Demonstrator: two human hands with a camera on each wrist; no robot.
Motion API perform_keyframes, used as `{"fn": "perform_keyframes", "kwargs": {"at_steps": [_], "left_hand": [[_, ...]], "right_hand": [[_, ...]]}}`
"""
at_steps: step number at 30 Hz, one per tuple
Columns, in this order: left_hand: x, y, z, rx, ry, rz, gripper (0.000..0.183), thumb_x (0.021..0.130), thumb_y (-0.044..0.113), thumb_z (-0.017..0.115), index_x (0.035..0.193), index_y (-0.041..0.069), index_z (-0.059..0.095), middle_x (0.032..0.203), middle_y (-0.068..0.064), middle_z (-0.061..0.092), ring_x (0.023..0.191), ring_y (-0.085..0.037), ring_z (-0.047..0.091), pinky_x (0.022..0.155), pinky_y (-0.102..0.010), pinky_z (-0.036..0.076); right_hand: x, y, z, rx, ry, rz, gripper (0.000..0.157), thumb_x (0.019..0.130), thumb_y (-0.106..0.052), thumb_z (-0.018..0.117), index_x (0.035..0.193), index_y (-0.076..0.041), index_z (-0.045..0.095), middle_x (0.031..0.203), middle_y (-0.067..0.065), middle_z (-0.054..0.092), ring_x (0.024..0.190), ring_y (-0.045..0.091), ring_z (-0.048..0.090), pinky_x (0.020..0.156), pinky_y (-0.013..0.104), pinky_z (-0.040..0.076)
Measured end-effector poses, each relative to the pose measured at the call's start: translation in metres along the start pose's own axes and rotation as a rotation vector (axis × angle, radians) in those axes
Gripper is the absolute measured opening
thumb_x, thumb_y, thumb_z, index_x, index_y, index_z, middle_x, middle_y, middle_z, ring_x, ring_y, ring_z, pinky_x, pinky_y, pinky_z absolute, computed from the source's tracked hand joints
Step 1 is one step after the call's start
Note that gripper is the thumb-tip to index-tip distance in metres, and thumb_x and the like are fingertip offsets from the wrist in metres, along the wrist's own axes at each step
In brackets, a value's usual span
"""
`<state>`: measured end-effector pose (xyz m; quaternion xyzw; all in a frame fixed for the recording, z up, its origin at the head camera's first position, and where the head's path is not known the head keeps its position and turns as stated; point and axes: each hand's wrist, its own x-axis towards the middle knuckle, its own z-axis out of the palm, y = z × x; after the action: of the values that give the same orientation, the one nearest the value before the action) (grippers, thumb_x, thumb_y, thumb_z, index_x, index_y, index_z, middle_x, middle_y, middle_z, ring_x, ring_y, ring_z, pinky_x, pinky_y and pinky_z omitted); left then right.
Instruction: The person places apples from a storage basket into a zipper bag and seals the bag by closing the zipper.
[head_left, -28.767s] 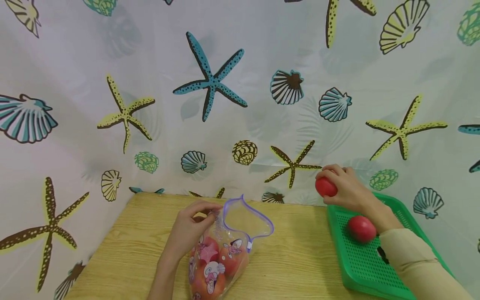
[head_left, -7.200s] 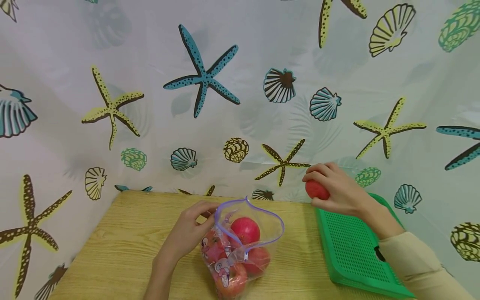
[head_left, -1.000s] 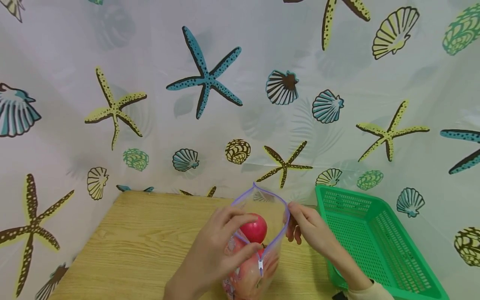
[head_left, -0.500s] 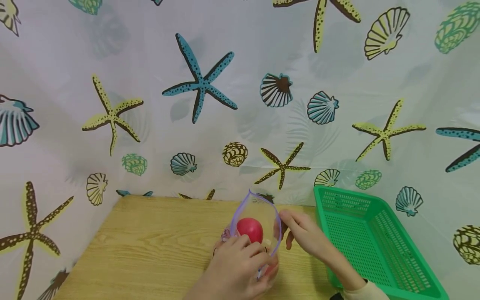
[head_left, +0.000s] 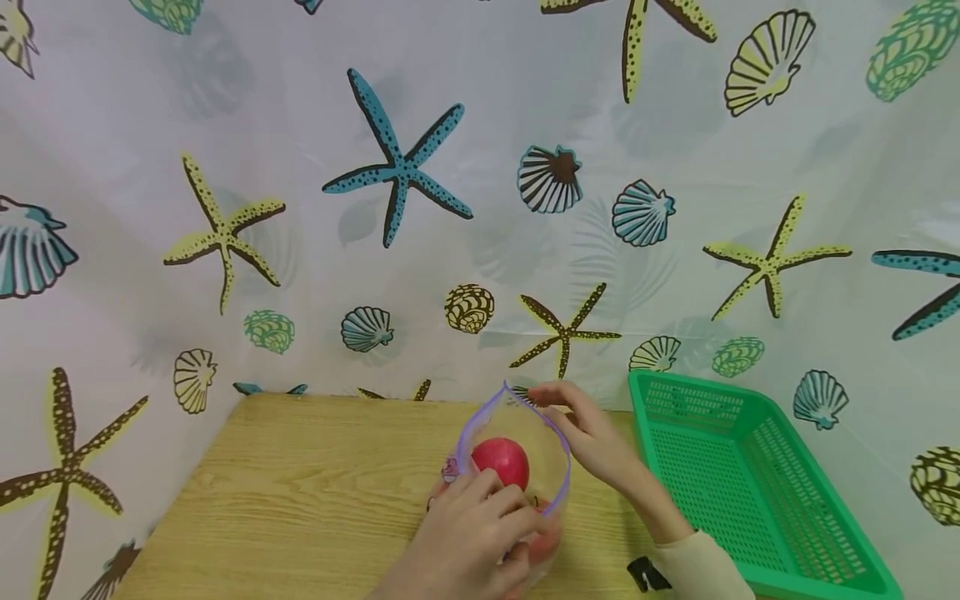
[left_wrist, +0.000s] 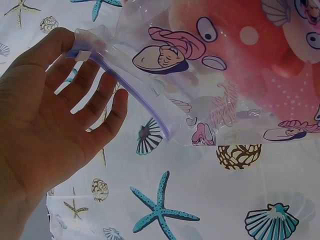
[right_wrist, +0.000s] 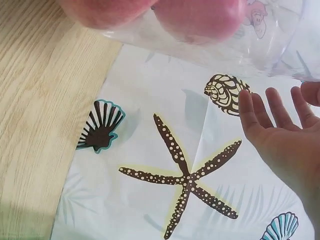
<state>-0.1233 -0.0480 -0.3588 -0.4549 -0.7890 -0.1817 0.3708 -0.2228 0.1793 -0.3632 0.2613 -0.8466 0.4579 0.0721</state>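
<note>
A clear zip bag [head_left: 564, 492] with purple zip edging and cartoon prints stands on the table, its mouth gaping. Several round red fruits are inside; one red fruit [head_left: 501, 461] shows at the mouth. My left hand [head_left: 472, 533] covers the near side of the bag. In the left wrist view its thumb and forefinger pinch the zip's corner by the white slider [left_wrist: 82, 56], other fingers loose. At the mouth's right side, my right hand [head_left: 596, 437] has its fingertips against the rim, fingers loosely bent. The bag's lower part is mostly hidden behind the left hand.
A green plastic basket [head_left: 825, 508] with perforated walls stands to the right, beside my right forearm. A small black object [head_left: 647, 575] lies near the right sleeve. Behind the wooden table [head_left: 300, 492] hangs a sheet [head_left: 480, 250] printed with starfish and shells.
More fruits have gone from the basket into the bag since the oldest frame. Lately, my left hand has moved down onto the near zip end; my right fingers have shifted up along the rim.
</note>
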Motion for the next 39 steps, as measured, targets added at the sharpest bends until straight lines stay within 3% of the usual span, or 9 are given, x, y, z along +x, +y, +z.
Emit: {"fn": "perform_keyframes", "kwargs": {"at_steps": [5, 10, 13, 16, 18, 23, 31, 36, 39], "left_hand": [[0.0, 0.001, -0.002, -0.034, -0.008, -0.014, 0.024, 0.07, 0.019, 0.083, 0.088, 0.028, 0.07, 0.084, 0.014, 0.063, 0.08, -0.006, 0.05, 0.071, -0.017, 0.041], [0.0, 0.001, -0.006, -0.1, -0.052, -0.046, 0.023, 0.074, 0.017, 0.082, 0.093, 0.027, 0.073, 0.087, 0.015, 0.066, 0.081, -0.005, 0.05, 0.074, -0.017, 0.042], [0.0, 0.001, -0.008, -0.172, -0.083, -0.076, 0.026, 0.077, 0.014, 0.081, 0.098, 0.026, 0.074, 0.09, 0.015, 0.069, 0.081, -0.005, 0.05, 0.076, -0.014, 0.041], [0.0, 0.001, -0.009, -0.241, -0.107, -0.096, 0.028, 0.078, 0.009, 0.078, 0.102, 0.023, 0.074, 0.092, 0.013, 0.069, 0.08, -0.004, 0.051, 0.076, -0.01, 0.041], [-0.001, 0.001, -0.008, -0.28, -0.109, -0.101, 0.029, 0.078, 0.005, 0.077, 0.103, 0.021, 0.074, 0.091, 0.012, 0.069, 0.079, -0.004, 0.054, 0.076, -0.008, 0.043], [-0.004, -0.003, -0.008, -0.352, -0.084, -0.125, 0.028, 0.079, -0.001, 0.074, 0.1, 0.018, 0.074, 0.089, 0.009, 0.066, 0.081, -0.003, 0.059, 0.077, -0.006, 0.046], [-0.014, -0.016, -0.006, -0.423, -0.05, -0.134, 0.023, 0.079, -0.002, 0.076, 0.096, 0.013, 0.07, 0.095, 0.006, 0.065, 0.086, -0.005, 0.058, 0.078, -0.01, 0.048], [-0.022, -0.028, -0.015, -0.548, -0.09, -0.285, 0.028, 0.082, -0.005, 0.073, 0.101, 0.016, 0.068, 0.101, 0.006, 0.057, 0.082, -0.003, 0.053, 0.07, -0.012, 0.049], [-0.026, -0.037, -0.02, -0.567, -0.072, -0.388, 0.035, 0.082, -0.007, 0.072, 0.103, 0.02, 0.068, 0.104, 0.008, 0.055, 0.081, -0.002, 0.052, 0.068, -0.017, 0.05]], "right_hand": [[0.013, 0.004, 0.008, 0.121, -0.072, -0.061, 0.04, 0.105, -0.005, 0.039, 0.145, -0.009, 0.045, 0.146, 0.013, 0.052, 0.137, 0.033, 0.047, 0.107, 0.021, 0.041], [0.028, 0.008, 0.018, 0.207, -0.128, -0.047, 0.048, 0.104, -0.007, 0.035, 0.151, -0.015, 0.04, 0.155, 0.009, 0.042, 0.144, 0.032, 0.037, 0.108, 0.018, 0.038], [0.035, 0.011, 0.022, 0.241, -0.152, -0.037, 0.046, 0.104, -0.006, 0.035, 0.148, -0.013, 0.043, 0.152, 0.011, 0.045, 0.14, 0.032, 0.042, 0.108, 0.026, 0.043], [0.04, 0.014, 0.026, 0.293, -0.183, -0.048, 0.039, 0.104, -0.004, 0.04, 0.142, -0.003, 0.048, 0.143, 0.018, 0.05, 0.126, 0.03, 0.054, 0.104, 0.04, 0.049], [0.04, 0.016, 0.028, 0.319, -0.19, -0.054, 0.035, 0.103, -0.004, 0.045, 0.137, 0.002, 0.05, 0.136, 0.019, 0.052, 0.114, 0.024, 0.06, 0.099, 0.042, 0.052], [0.037, 0.02, 0.027, 0.323, -0.154, -0.063, 0.027, 0.101, -0.005, 0.052, 0.126, 0.004, 0.058, 0.12, 0.017, 0.058, 0.097, 0.02, 0.066, 0.089, 0.028, 0.055], [0.022, 0.024, 0.013, 0.258, -0.037, -0.059, 0.022, 0.099, -0.004, 0.057, 0.117, 0.005, 0.064, 0.112, 0.022, 0.06, 0.091, 0.012, 0.068, 0.083, 0.023, 0.057], [0.006, 0.022, 0.0, 0.187, 0.022, -0.031, 0.021, 0.099, -0.005, 0.057, 0.117, 0.003, 0.066, 0.104, 0.021, 0.061, 0.085, 0.006, 0.065, 0.08, 0.023, 0.056], [-0.005, 0.019, -0.009, 0.148, 0.066, -0.012, 0.021, 0.099, -0.006, 0.057, 0.117, 0.001, 0.066, 0.099, 0.018, 0.061, 0.083, 0.008, 0.065, 0.078, 0.025, 0.057]]}}
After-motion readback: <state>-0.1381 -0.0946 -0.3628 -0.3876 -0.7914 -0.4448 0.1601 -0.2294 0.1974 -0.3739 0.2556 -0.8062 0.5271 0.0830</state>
